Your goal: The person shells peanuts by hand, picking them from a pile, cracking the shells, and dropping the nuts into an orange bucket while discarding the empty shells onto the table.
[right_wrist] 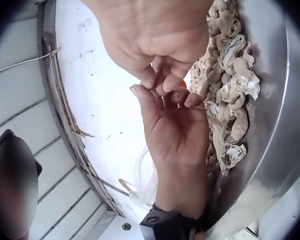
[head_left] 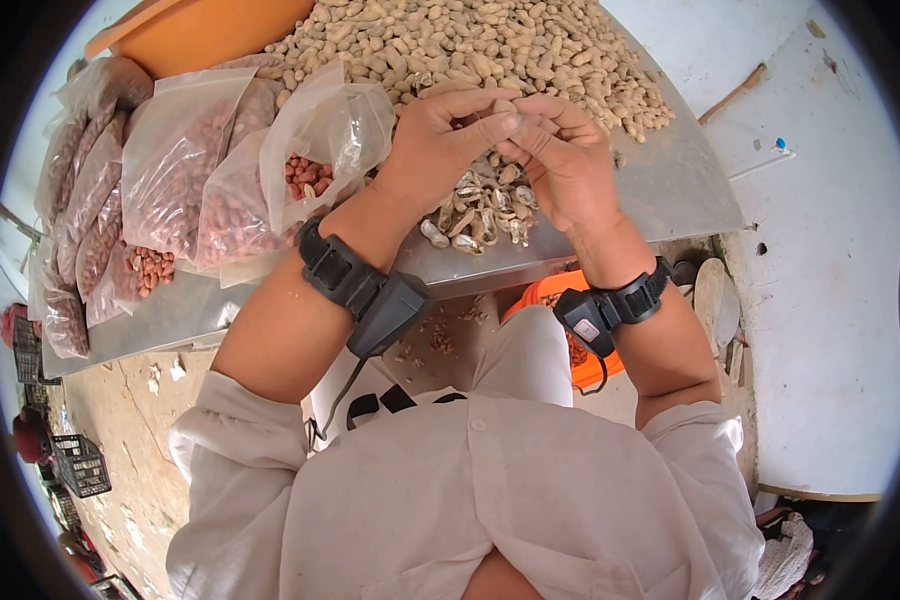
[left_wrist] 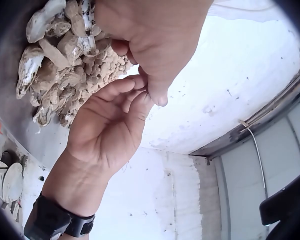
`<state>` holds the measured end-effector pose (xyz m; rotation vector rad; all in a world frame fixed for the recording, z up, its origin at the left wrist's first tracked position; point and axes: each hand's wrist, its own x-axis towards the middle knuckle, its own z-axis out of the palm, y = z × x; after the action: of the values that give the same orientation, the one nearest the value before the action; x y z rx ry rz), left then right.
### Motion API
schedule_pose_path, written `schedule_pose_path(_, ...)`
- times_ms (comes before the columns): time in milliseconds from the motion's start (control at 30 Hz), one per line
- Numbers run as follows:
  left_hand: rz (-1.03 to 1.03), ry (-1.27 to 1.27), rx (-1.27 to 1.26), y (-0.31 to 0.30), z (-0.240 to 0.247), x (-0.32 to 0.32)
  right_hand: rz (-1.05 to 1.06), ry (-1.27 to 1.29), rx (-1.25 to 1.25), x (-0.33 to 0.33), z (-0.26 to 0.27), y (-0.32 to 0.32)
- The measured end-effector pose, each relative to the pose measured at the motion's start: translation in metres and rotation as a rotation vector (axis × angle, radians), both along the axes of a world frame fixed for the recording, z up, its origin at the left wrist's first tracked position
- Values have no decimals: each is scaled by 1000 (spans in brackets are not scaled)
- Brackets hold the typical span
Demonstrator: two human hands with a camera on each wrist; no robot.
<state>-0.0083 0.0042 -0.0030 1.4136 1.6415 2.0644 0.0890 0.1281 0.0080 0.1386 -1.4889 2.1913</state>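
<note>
My left hand (head_left: pixel 435 145) and right hand (head_left: pixel 578 180) meet over the front of a metal table (head_left: pixel 685 190), fingertips against fingertips. Between them the thumbs and forefingers pinch a peanut (head_left: pixel 505 107), mostly covered by the fingers. In the left wrist view, the right hand (left_wrist: pixel 107 120) is palm up with its fingers curled in. The right wrist view shows the left hand (right_wrist: pixel 177 132) with its thumb raised to the other hand's fingertips. Right below the hands lies a small heap of split peanut shells (head_left: pixel 480 215). A large pile of unshelled peanuts (head_left: pixel 490 45) spreads behind them.
Several clear bags (head_left: pixel 185 160) of red peanut kernels stand along the table's left side, one with its mouth open (head_left: pixel 325 130). An orange basin (head_left: pixel 210 35) sits at the back left. Below the table edge is an orange container (head_left: pixel 600 368). Black crates (head_left: pixel 80 465) stand on the floor.
</note>
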Motion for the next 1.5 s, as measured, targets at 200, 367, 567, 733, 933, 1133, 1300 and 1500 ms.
schedule_pose_path(200,130,146,14,-1,5,4,-28,28,107,1,0,7)
schedule_pose_path(367,231,344,-188,-1,-2,8,-373,-161,1050,1,19,-3)
schedule_pose_path(567,297,381,-227,-1,-4,11,-505,-221,1278,-11,16,-9)
schedule_pose_path(733,334,366,-234,-1,-4,13,-533,-200,1248,-10,16,-12)
schedule_pose_path(933,349,357,-174,0,-3,12,-500,-212,1129,-15,15,-10)
schedule_pose_path(1133,279,350,-169,-5,6,9,-41,-305,344,-13,18,-5)
schedule_pose_path(1300,24,72,-43,-1,2,3,-21,-340,152,-10,17,-5)
schedule_pose_path(1500,-260,-332,-30,-3,3,2,25,-140,136,-1,20,-5)
